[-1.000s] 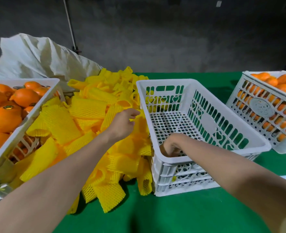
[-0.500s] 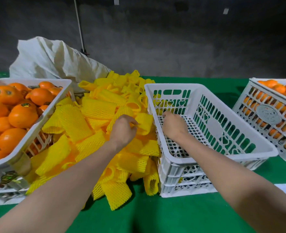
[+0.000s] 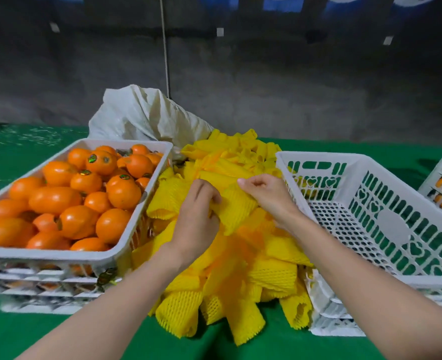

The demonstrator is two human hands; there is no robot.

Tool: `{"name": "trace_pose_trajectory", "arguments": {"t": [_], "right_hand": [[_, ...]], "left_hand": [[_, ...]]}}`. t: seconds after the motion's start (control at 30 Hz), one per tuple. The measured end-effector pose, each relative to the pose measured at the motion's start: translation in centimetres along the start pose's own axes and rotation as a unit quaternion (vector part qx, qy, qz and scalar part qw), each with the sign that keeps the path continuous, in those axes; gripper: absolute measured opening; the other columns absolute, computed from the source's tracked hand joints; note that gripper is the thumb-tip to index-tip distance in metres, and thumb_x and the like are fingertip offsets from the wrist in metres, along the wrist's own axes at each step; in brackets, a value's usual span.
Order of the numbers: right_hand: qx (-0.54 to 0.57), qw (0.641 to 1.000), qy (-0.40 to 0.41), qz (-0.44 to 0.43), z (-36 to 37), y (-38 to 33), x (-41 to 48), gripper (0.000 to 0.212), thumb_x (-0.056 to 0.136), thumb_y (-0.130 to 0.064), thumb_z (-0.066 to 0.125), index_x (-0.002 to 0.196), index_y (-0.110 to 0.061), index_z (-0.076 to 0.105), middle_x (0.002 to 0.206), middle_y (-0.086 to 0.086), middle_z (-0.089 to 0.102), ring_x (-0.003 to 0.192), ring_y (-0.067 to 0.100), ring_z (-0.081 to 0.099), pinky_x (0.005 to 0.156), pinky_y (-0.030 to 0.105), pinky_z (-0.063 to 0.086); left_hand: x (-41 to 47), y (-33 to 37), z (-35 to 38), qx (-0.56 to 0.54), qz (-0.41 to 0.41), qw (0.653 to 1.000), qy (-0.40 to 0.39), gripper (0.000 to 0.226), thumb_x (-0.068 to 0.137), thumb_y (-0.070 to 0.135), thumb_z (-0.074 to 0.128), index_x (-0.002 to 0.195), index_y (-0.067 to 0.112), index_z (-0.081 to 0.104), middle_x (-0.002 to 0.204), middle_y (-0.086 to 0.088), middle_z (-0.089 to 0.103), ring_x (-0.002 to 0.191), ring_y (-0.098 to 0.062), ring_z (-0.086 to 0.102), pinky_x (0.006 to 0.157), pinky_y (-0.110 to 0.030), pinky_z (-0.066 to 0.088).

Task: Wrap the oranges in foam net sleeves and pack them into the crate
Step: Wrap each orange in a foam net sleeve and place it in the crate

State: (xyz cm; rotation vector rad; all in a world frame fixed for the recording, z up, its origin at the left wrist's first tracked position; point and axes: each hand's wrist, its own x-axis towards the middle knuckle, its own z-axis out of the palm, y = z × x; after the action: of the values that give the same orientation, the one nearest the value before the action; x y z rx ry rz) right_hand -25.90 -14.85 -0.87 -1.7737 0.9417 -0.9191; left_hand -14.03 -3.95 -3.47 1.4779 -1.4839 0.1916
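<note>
The sleeve point(image 3: 236, 210) lies on top of the yellow pile point(image 3: 240, 281), between the oranges point(image 3: 84, 198) and the crate point(image 3: 344, 162). The left hand point(image 3: 197, 216) and right hand point(image 3: 266, 194) both grasp it with curled fingers, forearms reaching forward. The table point(image 3: 266, 344) is green and the wall point(image 3: 292, 87) is grey. The sleeve's long axis runs roughly from far to near.

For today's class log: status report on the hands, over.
Left hand and right hand pinch foam net sleeve above the pile. Packing crate: nothing visible inside. Nothing blocking.
</note>
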Motion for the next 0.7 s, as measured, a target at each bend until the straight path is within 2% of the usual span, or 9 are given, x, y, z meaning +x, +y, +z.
{"name": "trace_pose_trajectory", "arguments": {"t": [0.13,0.23,0.33,0.4,0.47,0.53,0.57,0.63,0.7], "right_hand": [[0.039,0.998,-0.035,0.042,4.0,-1.6,-0.1,0.038,0.082,-0.024,0.071,0.113,-0.003,0.062,0.098,0.008,0.06,0.09,0.013,0.056,0.075,0.024,0.043],[-0.065,0.998,0.005,-0.022,6.8,-2.5,-0.1,0.031,0.08,-0.02,0.073,0.104,-0.002,0.065,0.092,0.004,0.056,0.088,0.014,0.051,0.076,0.029,0.042],[-0.093,0.991,0.019,-0.1,8.4,-3.2,0.2,0.013,0.085,-0.014,0.067,0.093,-0.013,0.056,0.093,0.0,0.054,0.091,0.013,0.049,0.072,0.023,0.035],[-0.055,0.993,0.012,-0.104,8.6,-3.4,0.5,0.013,0.088,-0.009,0.062,0.092,-0.014,0.051,0.096,0.0,0.053,0.097,0.013,0.048,0.068,0.017,0.037],[-0.011,0.997,-0.011,-0.082,8.4,-3.4,0.6,0.012,0.09,-0.005,0.059,0.09,-0.014,0.05,0.099,0.001,0.052,0.099,0.014,0.045,0.069,0.008,0.037],[0.023,0.998,-0.043,-0.041,8.5,-3.4,0.4,0.017,0.091,-0.004,0.056,0.083,-0.018,0.05,0.098,0.004,0.05,0.099,0.015,0.044,0.075,0.019,0.037],[0.04,0.997,-0.057,-0.021,8.6,-3.3,0.3,0.021,0.091,-0.003,0.055,0.081,-0.02,0.049,0.097,0.006,0.049,0.097,0.016,0.043,0.075,0.025,0.035],[0.062,0.995,-0.076,0.0,8.7,-3.5,0.0,0.021,0.091,-0.003,0.054,0.08,-0.021,0.049,0.095,0.007,0.048,0.095,0.015,0.042,0.073,0.029,0.033],[0.064,0.994,-0.089,0.009,8.6,-3.8,-0.2,0.02,0.091,-0.004,0.054,0.081,-0.02,0.05,0.096,0.004,0.051,0.101,0.015,0.043,0.078,0.027,0.034]], "left_hand": [[-0.3,-2.7,-3.4,0.055,0.052,0.997,-0.002,0.034,0.047,-0.018,0.036,0.073,-0.005,0.052,0.083,-0.025,0.051,0.076,-0.027,0.036,0.053,-0.048,0.043],[-0.2,-4.1,-5.2,0.065,0.059,0.996,-0.001,0.032,0.048,-0.018,0.038,0.073,-0.005,0.052,0.082,-0.023,0.05,0.075,-0.026,0.037,0.059,-0.046,0.036],[0.2,-6.0,-7.7,0.032,0.047,0.995,-0.088,0.027,0.061,0.004,0.045,0.087,0.002,0.055,0.09,-0.006,0.049,0.077,-0.019,0.043,0.062,-0.037,0.042],[1.0,-8.2,-9.7,0.018,-0.015,0.994,-0.109,0.04,0.068,0.023,0.048,0.104,0.008,0.056,0.101,-0.001,0.051,0.088,-0.014,0.047,0.074,-0.03,0.043],[2.3,-11.2,-11.4,0.109,-0.126,0.982,-0.093,0.052,0.077,0.033,0.055,0.124,0.011,0.052,0.121,-0.009,0.051,0.112,-0.024,0.046,0.091,-0.038,0.039],[3.2,-13.5,-12.4,0.258,-0.245,0.921,-0.161,0.066,0.084,0.049,0.062,0.137,0.015,0.041,0.139,-0.015,0.04,0.127,-0.035,0.037,0.101,-0.047,0.035],[3.2,-14.3,-12.5,0.296,-0.272,0.892,-0.209,0.075,0.082,0.057,0.062,0.14,0.018,0.037,0.141,-0.016,0.038,0.129,-0.037,0.036,0.102,-0.048,0.036],[3.1,-15.5,-12.2,0.301,-0.268,0.881,-0.248,0.082,0.077,0.064,0.064,0.141,0.021,0.036,0.138,-0.016,0.043,0.125,-0.036,0.041,0.1,-0.046,0.04],[2.9,-15.9,-12.2,0.255,-0.248,0.91,-0.213,0.08,0.073,0.058,0.071,0.137,0.019,0.043,0.13,-0.013,0.052,0.116,-0.031,0.049,0.095,-0.041,0.045]]}}
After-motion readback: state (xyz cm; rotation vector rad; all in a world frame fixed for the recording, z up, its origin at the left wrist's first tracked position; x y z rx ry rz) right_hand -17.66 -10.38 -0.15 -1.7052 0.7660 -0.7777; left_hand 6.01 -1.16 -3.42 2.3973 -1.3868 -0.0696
